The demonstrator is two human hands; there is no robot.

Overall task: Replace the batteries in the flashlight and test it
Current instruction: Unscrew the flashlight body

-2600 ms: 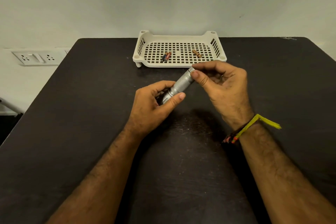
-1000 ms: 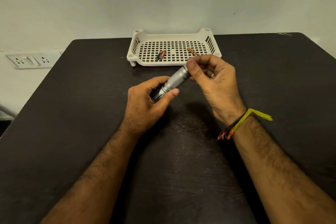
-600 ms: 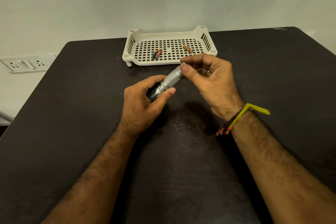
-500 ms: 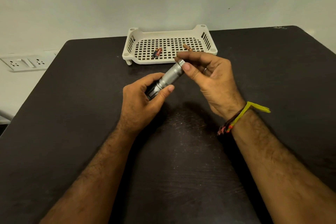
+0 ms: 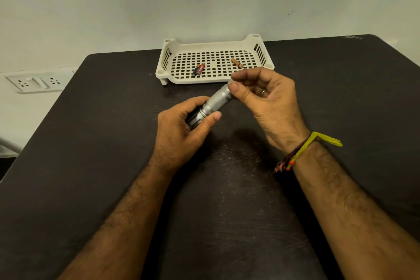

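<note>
Flashlight (image 5: 214, 104) is up off the dark table (image 5: 95, 143), held between both hands about mid-table, just in front of the white slotted tray (image 5: 179, 46). It's a silver knurled tube, lying at a slant with the head end down-left and the tail end up-right.

The left hand (image 5: 181, 136) is wrapped round the darker head end, thumb pressed along the near side and fingers curled over the top, so it's a proper closed grip on the body. The right hand (image 5: 266, 100) has the tail end pinched between thumb and the first fingers, the rest of the fingers loosely curled. The tail tip itself is hidden behind the thumb, so whether a cap is on or off there can't be made out.

In the tray, two batteries (image 5: 198, 69) lie side by side toward the left, touching each other, one with a red wrap, the other darker. A third, brownish battery (image 5: 236, 63) sits well apart from them toward the right.

There's a yellow thread band (image 5: 304, 150) on the right wrist. A wall socket plate (image 5: 34, 82) shows off to the left, past the table edge.
</note>
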